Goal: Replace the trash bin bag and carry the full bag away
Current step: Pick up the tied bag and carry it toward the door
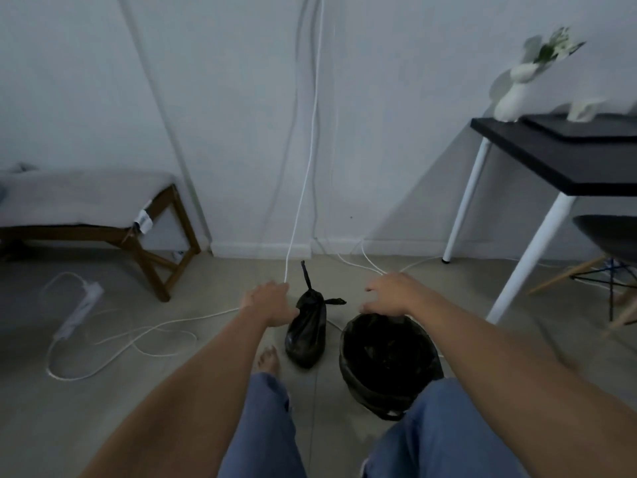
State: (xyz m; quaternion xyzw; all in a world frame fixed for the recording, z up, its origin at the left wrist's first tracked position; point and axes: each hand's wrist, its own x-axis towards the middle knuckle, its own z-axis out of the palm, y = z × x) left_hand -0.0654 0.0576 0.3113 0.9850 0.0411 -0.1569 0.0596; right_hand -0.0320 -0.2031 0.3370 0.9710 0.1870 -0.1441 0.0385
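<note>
A small tied black trash bag (306,334) stands on the floor in the middle of the head view, its knot ends sticking up. To its right stands a round bin (389,363) lined with a black bag folded over its rim. My left hand (270,303) hovers just left of the tied bag's knot, fingers apart, its thumb close to or touching the bag. My right hand (391,294) hangs over the bin's far rim, fingers spread, holding nothing.
White cables (151,334) and a power strip (81,310) lie on the floor at the left. A wooden bench (103,205) stands at the far left. At the right stand a black table with white legs (537,157) and a chair (610,243). My bare foot (269,358) is beside the bag.
</note>
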